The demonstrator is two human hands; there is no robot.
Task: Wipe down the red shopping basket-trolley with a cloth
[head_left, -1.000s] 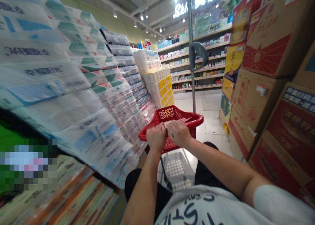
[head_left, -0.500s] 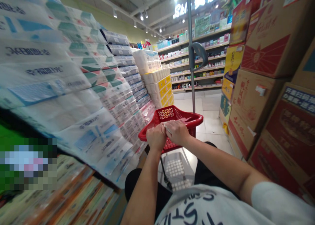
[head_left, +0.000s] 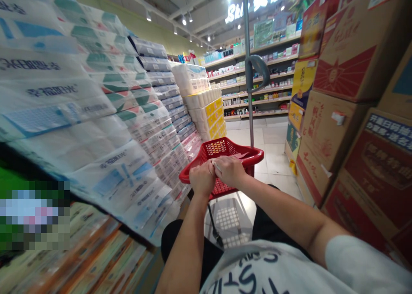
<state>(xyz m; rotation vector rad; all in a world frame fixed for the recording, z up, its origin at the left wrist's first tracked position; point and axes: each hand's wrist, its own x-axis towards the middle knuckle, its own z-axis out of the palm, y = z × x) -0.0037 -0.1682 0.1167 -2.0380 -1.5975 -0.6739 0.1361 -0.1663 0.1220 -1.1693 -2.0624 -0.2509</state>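
Note:
A red plastic shopping cart (head_left: 256,157) with a mesh basket stands right in front of me. My left hand (head_left: 202,177) is closed over its near rim, left of the middle. Beside it, touching at the fingers, my right hand (head_left: 229,171) is closed on the same rim. A small pale strip shows where the hands meet; I cannot make out what it is. Part of the rim is hidden under both hands. A tall grey pole (head_left: 251,118) with a looped grip (head_left: 262,73) rises at the cart's far right side.
Stacked tissue packs (head_left: 125,169) line the left side, with toilet roll packs (head_left: 206,107) farther on. Cardboard cartons (head_left: 331,126) are piled along the right. Between them runs a tiled floor (head_left: 267,136) up to shelves of small goods (head_left: 234,81). Part of the lower left is pixelated.
The whole view has shifted very slightly, so the cart and shelves sit a little farther left. Both hands keep their hold on the rim.

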